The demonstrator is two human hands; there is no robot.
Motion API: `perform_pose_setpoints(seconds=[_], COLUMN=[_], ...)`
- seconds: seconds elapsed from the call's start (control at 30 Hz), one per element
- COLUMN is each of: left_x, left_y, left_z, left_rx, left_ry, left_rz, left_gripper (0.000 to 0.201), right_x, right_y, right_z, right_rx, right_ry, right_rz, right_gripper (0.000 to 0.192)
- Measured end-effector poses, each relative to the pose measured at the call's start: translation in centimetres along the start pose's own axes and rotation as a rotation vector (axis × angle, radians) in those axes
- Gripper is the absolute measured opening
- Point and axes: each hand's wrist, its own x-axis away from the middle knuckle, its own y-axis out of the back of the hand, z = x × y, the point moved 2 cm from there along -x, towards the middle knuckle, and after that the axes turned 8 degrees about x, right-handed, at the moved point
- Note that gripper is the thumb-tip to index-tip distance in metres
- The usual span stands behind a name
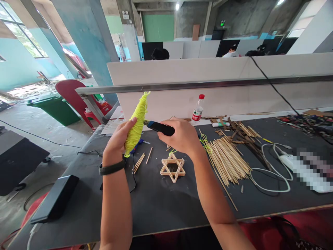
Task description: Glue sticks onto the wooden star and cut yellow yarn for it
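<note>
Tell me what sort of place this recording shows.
Probably a craft workbench in a bare industrial hall: a pile of thin wooden sticks and a stick star on the dark table, low partitions, raw concrete ceiling.

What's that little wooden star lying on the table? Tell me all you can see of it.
The star is a six-pointed figure made of thin pale wooden sticks, seemingly two triangles laid across each other, open in the middle. It lies flat on the dark table, between the person's forearms, just below the right hand. Neither hand touches it. A bit of yellow-green yarn lies by its top point. A heap of like sticks lies to its right.
</note>
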Motion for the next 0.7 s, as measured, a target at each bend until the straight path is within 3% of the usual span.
perform_pose_setpoints(seconds=[0.43, 0.7], left_x=[-0.4, -0.2], left_y=[-2.3, -4.0], left_z=[1.1, 1.3], left_rx=[0.12, 0.19], left_ry=[-0.095, -0.113], left_rz=[0.059, 0.179], left_gripper=[0.039, 0.061], right_x=[0.4, 0.7], right_y=[0.5, 1.1], right_z=[0.5, 0.8], right_rx=[0.084, 0.074], right_ry=[-0.017, 0.019], right_rz=[-0.033, -0.049], right_gripper=[0.029, 0.029])
